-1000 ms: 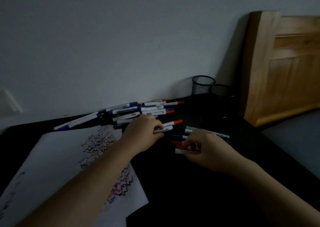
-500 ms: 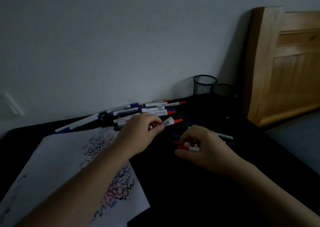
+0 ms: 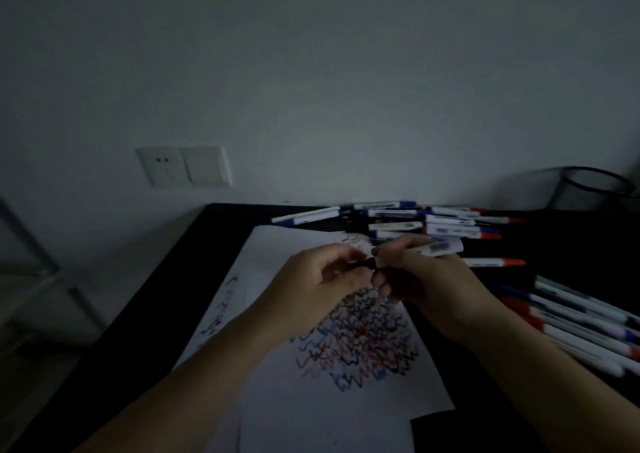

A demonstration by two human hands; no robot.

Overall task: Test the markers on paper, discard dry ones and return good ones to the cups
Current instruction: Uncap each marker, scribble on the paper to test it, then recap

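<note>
Over the white paper (image 3: pixel 277 400), which is covered in red, blue and black squiggles, both my hands meet on one white marker (image 3: pixel 438 247). My right hand (image 3: pixel 422 279) grips the marker's barrel. My left hand (image 3: pixel 322 290) pinches its dark cap end (image 3: pixel 363 265). A pile of white markers with blue and red caps (image 3: pixel 429 222) lies behind the paper near the wall. Several more markers (image 3: pixel 581 321) lie in a row at the right. A black mesh cup (image 3: pixel 588 189) stands at the far right by the wall.
The black table (image 3: pixel 166 297) ends at the left, with a pale frame and floor beyond it. A wall socket and switch plate (image 3: pixel 183 166) sits on the grey wall. One red-capped marker (image 3: pixel 495 262) lies alone just right of my hands.
My head turned left, so the cups and wooden board slid toward the right edge. Both hands came off the table's markers and together over the paper, holding one marker between them.
</note>
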